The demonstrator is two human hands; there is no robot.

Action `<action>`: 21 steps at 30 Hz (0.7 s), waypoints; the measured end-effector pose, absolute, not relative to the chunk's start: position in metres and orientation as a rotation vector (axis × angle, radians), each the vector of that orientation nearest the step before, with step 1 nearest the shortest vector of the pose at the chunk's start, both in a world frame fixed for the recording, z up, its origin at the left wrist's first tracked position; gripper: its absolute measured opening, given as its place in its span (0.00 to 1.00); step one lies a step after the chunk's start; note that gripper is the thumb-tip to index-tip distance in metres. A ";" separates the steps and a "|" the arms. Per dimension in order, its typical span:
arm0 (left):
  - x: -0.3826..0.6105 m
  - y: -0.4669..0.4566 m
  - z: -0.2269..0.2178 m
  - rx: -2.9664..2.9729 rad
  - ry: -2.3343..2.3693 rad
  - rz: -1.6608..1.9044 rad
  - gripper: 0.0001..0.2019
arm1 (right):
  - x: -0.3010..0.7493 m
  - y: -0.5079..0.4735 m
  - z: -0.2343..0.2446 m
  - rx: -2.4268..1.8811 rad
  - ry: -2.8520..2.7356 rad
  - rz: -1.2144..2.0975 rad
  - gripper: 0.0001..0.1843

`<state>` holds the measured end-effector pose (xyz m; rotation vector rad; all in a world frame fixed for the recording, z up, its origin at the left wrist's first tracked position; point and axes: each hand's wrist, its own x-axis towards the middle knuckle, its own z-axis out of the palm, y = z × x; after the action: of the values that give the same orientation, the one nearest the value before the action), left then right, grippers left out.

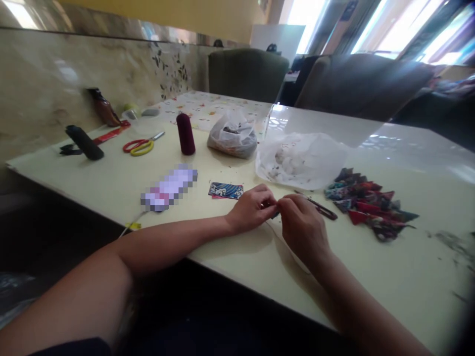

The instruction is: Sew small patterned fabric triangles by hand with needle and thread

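My left hand (250, 210) and my right hand (304, 230) meet over the table, fingertips pinched together. A small dark piece (275, 215) shows just under the fingertips, mostly hidden; its kind cannot be made out. From beneath the hands a white cord (293, 253) runs along the tabletop below my right hand. Close to my left hand lies a small stack of blue wave-patterned fabric pieces (226, 190), with some red at its lower edge. Beyond my right hand is a slim brown tool (326, 211), partly covered by the hand.
Folded pointed fabric pieces (371, 202) lie in rows at right. Behind are a white plastic bag (308, 163), another filled bag (233, 138) and a maroon thread cone (185, 133). Scissors (143, 147), a dark cone (84, 142) and a blurred-out phone-like object (170, 188) lie left.
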<state>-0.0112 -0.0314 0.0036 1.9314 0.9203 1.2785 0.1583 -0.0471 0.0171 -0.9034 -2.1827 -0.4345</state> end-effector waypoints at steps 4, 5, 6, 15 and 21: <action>-0.010 -0.034 0.005 1.952 0.909 1.273 0.08 | 0.156 -0.047 0.018 -0.721 -2.115 -0.515 0.12; -0.010 -0.035 0.006 1.953 0.905 1.275 0.08 | 0.156 -0.047 0.019 -0.681 -2.109 -0.516 0.12; -0.010 -0.035 0.006 1.956 0.902 1.279 0.08 | 0.155 -0.048 0.019 -0.655 -2.106 -0.510 0.13; -0.022 -0.021 0.011 1.806 1.035 1.325 0.06 | 0.139 -0.099 0.051 -0.621 -2.028 0.343 0.10; -0.030 -0.004 0.008 1.448 1.026 1.374 0.09 | 0.182 -0.163 0.092 -0.797 -1.847 0.630 0.08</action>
<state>-0.0302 -0.0044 0.0081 1.4476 1.0258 1.3741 0.1822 -0.1630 0.0924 -0.7969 -1.8466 0.6304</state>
